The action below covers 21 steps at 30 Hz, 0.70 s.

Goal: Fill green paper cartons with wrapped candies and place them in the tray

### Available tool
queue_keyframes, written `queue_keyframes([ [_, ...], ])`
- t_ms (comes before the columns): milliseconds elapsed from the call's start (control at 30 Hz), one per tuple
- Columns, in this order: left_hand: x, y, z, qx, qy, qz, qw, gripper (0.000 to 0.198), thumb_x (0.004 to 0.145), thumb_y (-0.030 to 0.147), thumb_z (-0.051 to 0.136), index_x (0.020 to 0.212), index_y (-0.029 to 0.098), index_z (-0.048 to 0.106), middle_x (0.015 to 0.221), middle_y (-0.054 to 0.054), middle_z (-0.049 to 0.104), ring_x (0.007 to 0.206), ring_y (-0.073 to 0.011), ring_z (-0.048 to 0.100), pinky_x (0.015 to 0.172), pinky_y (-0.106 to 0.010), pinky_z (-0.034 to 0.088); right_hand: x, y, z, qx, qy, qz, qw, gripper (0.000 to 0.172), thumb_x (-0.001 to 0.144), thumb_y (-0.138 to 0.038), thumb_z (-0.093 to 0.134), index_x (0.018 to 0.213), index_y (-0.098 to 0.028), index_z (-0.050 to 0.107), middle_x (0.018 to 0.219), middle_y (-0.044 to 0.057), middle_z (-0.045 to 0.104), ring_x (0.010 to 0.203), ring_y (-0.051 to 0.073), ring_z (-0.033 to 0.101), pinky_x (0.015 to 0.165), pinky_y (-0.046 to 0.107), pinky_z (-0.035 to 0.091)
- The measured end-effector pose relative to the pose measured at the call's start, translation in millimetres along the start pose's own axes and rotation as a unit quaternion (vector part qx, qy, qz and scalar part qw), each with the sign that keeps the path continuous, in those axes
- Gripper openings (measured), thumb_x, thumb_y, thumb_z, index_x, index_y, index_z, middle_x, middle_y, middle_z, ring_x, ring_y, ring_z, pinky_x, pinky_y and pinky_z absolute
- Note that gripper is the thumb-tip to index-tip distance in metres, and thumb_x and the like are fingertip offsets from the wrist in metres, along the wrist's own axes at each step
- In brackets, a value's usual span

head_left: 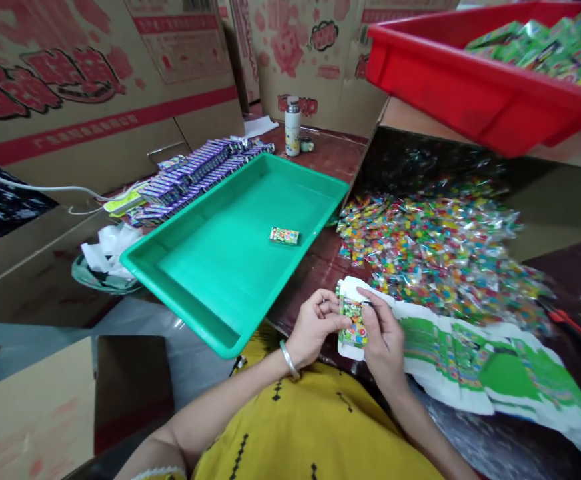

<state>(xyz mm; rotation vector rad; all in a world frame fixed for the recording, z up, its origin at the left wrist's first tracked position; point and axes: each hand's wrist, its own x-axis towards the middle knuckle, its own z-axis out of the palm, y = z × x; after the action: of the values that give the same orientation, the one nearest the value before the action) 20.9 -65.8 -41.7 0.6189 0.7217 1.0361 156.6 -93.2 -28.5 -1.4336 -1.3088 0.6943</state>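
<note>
Between my two hands is a small candy box, green and printed, with white end flaps standing out at top and bottom. My left hand, a bangle at its wrist, pinches the box's left side. The fingers and thumb of my right hand grip its right side. Just right of my hands a row of flat, unfolded green-and-white cartons lies overlapped. In the green tray ahead lies one small finished-looking box. Clear sachets of coloured candy are heaped beyond the cartons.
A red bin of green packets rests on a cardboard box at upper right. Purple boxes are stacked behind the tray, near a white bottle. Large cartons stand at the back. Red-handled scissors lie at right.
</note>
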Motion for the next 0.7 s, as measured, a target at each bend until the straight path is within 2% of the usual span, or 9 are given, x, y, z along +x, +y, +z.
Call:
queue_keyframes([
  [100, -2, 4, -1.0, 0.048, 0.024, 0.026, 0.998, 0.051, 0.065, 0.019, 0.086, 0.103, 0.019, 0.052, 0.078, 0.002, 0.064, 0.067, -0.0090, 0.061, 0.065, -0.020, 0.050, -3, -3, -5, -0.027, -0.021, 0.011, 0.999, 0.034, 0.096, -0.035, 0.053, 0.126, -0.025, 0.064, 0.129, 0.007, 0.065, 0.119, 0.024, 0.060, 0.101, 0.039, 0.046],
  [233, -8, 14, -1.4, 0.178, -0.007, 0.065, 0.982, 0.055, 0.073, 0.021, 0.080, 0.122, 0.021, 0.056, 0.094, -0.003, 0.064, 0.080, -0.0144, 0.064, 0.073, -0.025, 0.053, 0, 0, -10, -0.029, -0.008, -0.003, 1.000, 0.030, 0.095, -0.032, 0.055, 0.121, -0.026, 0.069, 0.123, 0.006, 0.069, 0.111, 0.024, 0.065, 0.098, 0.039, 0.050],
  [367, -8, 22, -5.1, 0.268, -0.062, 0.053, 0.960, 0.042, 0.080, 0.024, 0.072, 0.121, 0.021, 0.061, 0.098, -0.003, 0.063, 0.079, -0.0140, 0.062, 0.072, -0.024, 0.051, 9, 3, -14, -0.039, -0.021, -0.077, 0.996, 0.025, 0.094, -0.024, 0.055, 0.113, -0.026, 0.072, 0.110, 0.005, 0.072, 0.101, 0.022, 0.067, 0.090, 0.037, 0.052],
  [500, -3, 26, -7.8, 0.272, -0.106, 0.036, 0.956, 0.033, 0.082, 0.021, 0.070, 0.113, 0.020, 0.060, 0.102, -0.003, 0.062, 0.082, -0.0135, 0.061, 0.073, -0.024, 0.050, 15, 4, -20, -0.046, -0.057, -0.122, 0.990, 0.019, 0.092, -0.021, 0.059, 0.099, -0.026, 0.076, 0.099, 0.005, 0.072, 0.095, 0.021, 0.067, 0.083, 0.036, 0.053],
  [567, -1, 26, -6.3, 0.256, -0.106, 0.046, 0.960, 0.030, 0.082, 0.021, 0.070, 0.109, 0.019, 0.059, 0.105, -0.004, 0.060, 0.087, -0.0138, 0.061, 0.074, -0.023, 0.050, 17, 4, -20, -0.023, -0.049, -0.102, 0.993, 0.015, 0.090, -0.021, 0.062, 0.096, -0.026, 0.075, 0.101, 0.005, 0.072, 0.096, 0.022, 0.067, 0.085, 0.037, 0.053],
  [700, 2, 26, -0.6, 0.214, -0.059, 0.068, 0.973, 0.033, 0.079, 0.018, 0.073, 0.105, 0.020, 0.054, 0.099, -0.002, 0.060, 0.085, -0.0118, 0.060, 0.072, -0.020, 0.049, 18, -1, -14, 0.087, -0.008, 0.001, 0.996, 0.012, 0.086, -0.026, 0.068, 0.098, -0.025, 0.068, 0.097, 0.004, 0.072, 0.091, 0.021, 0.069, 0.082, 0.036, 0.055],
])
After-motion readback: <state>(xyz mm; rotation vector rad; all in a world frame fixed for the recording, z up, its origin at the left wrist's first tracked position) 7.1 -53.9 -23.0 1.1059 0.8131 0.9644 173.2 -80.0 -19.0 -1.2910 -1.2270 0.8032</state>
